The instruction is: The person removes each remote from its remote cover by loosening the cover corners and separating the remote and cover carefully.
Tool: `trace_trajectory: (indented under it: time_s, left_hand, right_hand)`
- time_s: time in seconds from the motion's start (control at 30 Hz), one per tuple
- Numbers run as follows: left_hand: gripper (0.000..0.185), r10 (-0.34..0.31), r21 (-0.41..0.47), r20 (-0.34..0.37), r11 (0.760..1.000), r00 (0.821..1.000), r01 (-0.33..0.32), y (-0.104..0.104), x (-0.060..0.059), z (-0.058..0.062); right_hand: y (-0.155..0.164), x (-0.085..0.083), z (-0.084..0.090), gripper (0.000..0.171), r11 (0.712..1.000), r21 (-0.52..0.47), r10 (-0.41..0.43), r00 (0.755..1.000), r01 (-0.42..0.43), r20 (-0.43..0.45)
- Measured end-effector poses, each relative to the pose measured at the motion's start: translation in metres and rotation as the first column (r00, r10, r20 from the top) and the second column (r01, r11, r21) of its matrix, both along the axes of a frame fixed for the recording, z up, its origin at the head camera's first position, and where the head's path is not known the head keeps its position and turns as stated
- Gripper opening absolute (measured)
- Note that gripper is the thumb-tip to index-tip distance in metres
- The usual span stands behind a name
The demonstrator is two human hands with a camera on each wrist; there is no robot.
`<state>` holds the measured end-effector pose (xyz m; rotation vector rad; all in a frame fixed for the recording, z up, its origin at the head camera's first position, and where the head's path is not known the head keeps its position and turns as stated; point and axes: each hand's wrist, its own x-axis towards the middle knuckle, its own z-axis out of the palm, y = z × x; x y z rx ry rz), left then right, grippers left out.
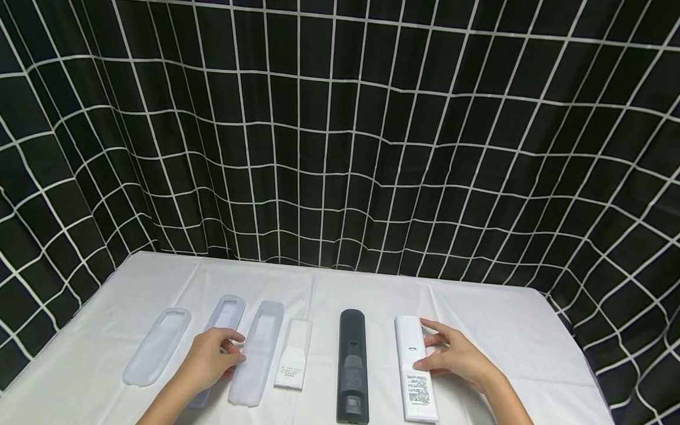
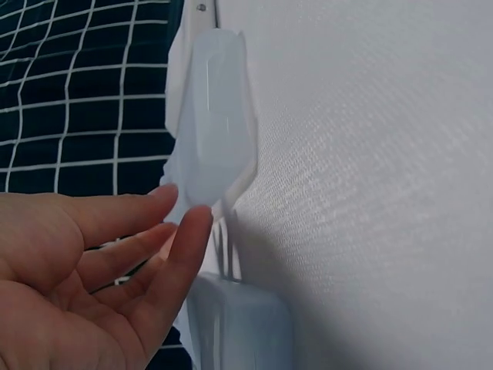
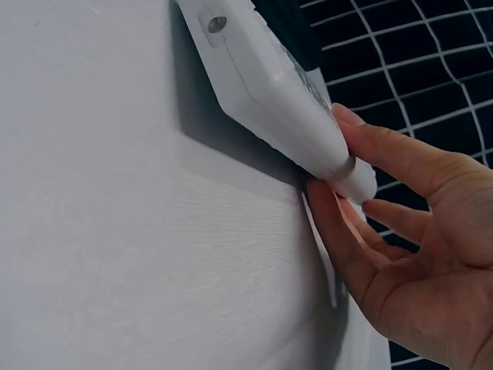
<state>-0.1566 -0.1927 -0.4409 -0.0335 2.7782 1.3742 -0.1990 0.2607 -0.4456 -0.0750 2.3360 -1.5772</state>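
Note:
My right hand (image 1: 459, 357) pinches the right long edge of a white remote control (image 1: 416, 369), thumb on its printed back. In the right wrist view, fingertips reach beneath the raised edge of that remote control (image 3: 277, 96). Over the translucent remote covers is my left hand (image 1: 207, 357), its fingers loosely bent. Its fingertips are by the left edge of the rightmost cover (image 1: 257, 360), and it partly hides the middle cover (image 1: 229, 310). The left wrist view has nothing visible between thumb and fingers; whether they touch a cover (image 2: 219, 116) is unclear.
A third translucent cover (image 1: 157, 348) lies at the left. Between the hands lie a smaller white remote control (image 1: 294, 354) and a black remote control (image 1: 353, 360), both back up. Behind the white-clothed table (image 1: 489, 313) hangs a black curtain (image 1: 350, 147) with white grid lines.

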Motion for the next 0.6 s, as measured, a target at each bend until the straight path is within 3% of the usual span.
trace_trajectory:
  time_s: [0.3, 0.6]
  left_hand:
    - [0.027, 0.005, 0.050, -0.005, 0.999, 1.000, -0.004, -0.004, 0.006, 0.000]
    - [0.017, -0.026, 0.022, -0.025, 0.999, 0.999, 0.026, -0.010, 0.008, 0.002]
  right_hand:
    - [-0.002, 0.006, -0.002, 0.091, 1.000, -0.024, -0.005, 0.999, 0.004, -0.035]
    - [-0.003, 0.014, 0.003, 0.072, 0.998, 0.060, -0.023, 0.996, 0.028, -0.086]
